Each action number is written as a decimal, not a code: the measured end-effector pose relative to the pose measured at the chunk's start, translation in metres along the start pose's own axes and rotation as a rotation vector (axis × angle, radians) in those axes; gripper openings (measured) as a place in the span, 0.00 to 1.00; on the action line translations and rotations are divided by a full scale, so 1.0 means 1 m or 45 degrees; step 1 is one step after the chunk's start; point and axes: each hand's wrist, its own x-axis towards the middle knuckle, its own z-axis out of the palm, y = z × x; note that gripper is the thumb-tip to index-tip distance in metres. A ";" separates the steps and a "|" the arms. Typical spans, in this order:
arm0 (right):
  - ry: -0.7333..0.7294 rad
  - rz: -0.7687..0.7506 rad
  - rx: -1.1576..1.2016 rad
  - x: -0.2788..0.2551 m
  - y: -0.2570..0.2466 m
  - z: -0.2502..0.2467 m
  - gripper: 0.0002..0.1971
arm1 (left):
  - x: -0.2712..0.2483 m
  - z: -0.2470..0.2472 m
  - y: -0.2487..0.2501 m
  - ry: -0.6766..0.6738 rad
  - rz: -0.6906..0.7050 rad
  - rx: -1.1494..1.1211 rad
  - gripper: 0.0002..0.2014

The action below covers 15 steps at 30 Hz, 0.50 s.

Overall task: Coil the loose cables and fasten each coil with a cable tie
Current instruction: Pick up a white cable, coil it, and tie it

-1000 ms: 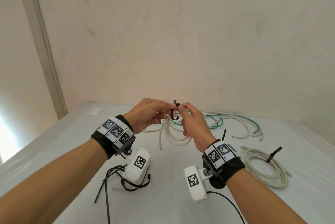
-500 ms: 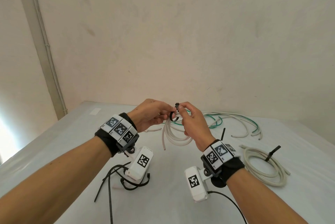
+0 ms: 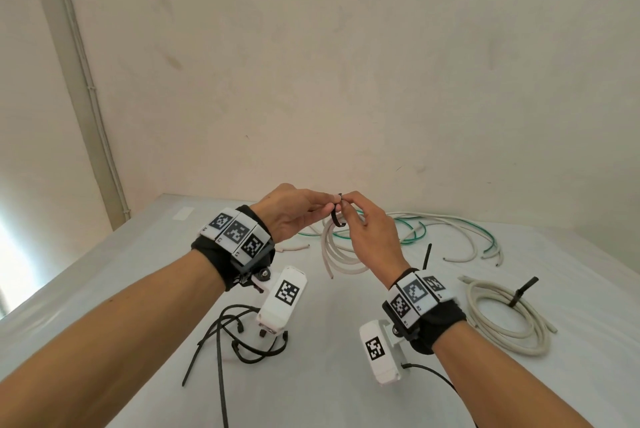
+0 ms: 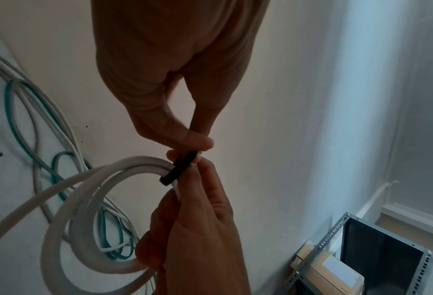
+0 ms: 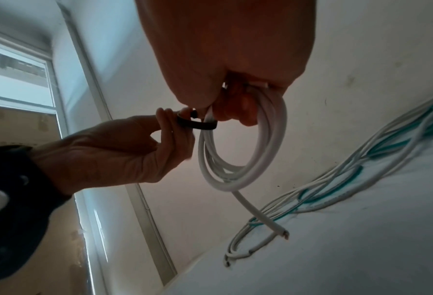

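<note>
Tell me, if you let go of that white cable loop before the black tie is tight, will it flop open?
Probably it would spring looser. The white coil hangs in rounded loops from the right hand, so it looks bendy yet a bit springy. Its free end juts out fairly straight, not limp. The black tie looks only loosely looped.

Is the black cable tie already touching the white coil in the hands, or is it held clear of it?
Touching. The left wrist view shows the black cable tie lying across the white coil strands; the right wrist view shows it wrapped against them.
</note>
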 end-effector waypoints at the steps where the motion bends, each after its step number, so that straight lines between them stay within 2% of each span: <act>1: -0.011 -0.012 -0.004 -0.001 0.001 0.000 0.10 | 0.001 -0.001 0.000 -0.006 0.006 -0.022 0.13; 5: -0.058 -0.034 0.005 0.001 0.003 -0.003 0.09 | 0.002 -0.003 -0.002 -0.046 -0.041 -0.027 0.15; 11: -0.104 0.018 0.144 0.002 0.003 -0.004 0.09 | 0.004 -0.009 0.002 0.077 -0.072 0.273 0.13; 15: -0.171 -0.016 0.231 -0.003 -0.002 -0.005 0.10 | 0.009 -0.011 0.003 0.112 -0.026 0.246 0.12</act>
